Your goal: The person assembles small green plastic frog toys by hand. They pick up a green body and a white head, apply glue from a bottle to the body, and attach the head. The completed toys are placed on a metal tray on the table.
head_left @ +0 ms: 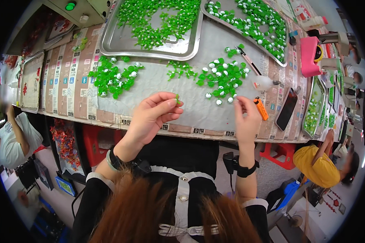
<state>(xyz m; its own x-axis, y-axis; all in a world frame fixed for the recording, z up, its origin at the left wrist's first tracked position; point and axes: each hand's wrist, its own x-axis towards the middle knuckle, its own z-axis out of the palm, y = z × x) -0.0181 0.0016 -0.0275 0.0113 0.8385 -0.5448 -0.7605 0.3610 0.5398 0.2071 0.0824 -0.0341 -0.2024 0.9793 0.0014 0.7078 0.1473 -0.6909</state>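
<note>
My left hand (158,111) is closed in a pinch, with a small green plastic piece (177,98) between thumb and forefinger. To its right, my right hand (248,117) has thumb and fingers together at the near edge of a pile of green pieces with white eye-like balls (223,79). Whatever sits between those fingertips is too small to make out. Bare small green pieces (180,69) lie just beyond my left hand. Farther left is another pile of green pieces with white balls (115,77). A grey sheet (158,87) lies under them.
At the back stand a metal tray of green pieces (186,52) and a second tray (286,63) of ball-topped ones. Right of my right hand are an orange tool (261,109), a white bottle (265,83), a pen-like tool (249,60), a phone (287,109) and a pink tape dispenser (310,56).
</note>
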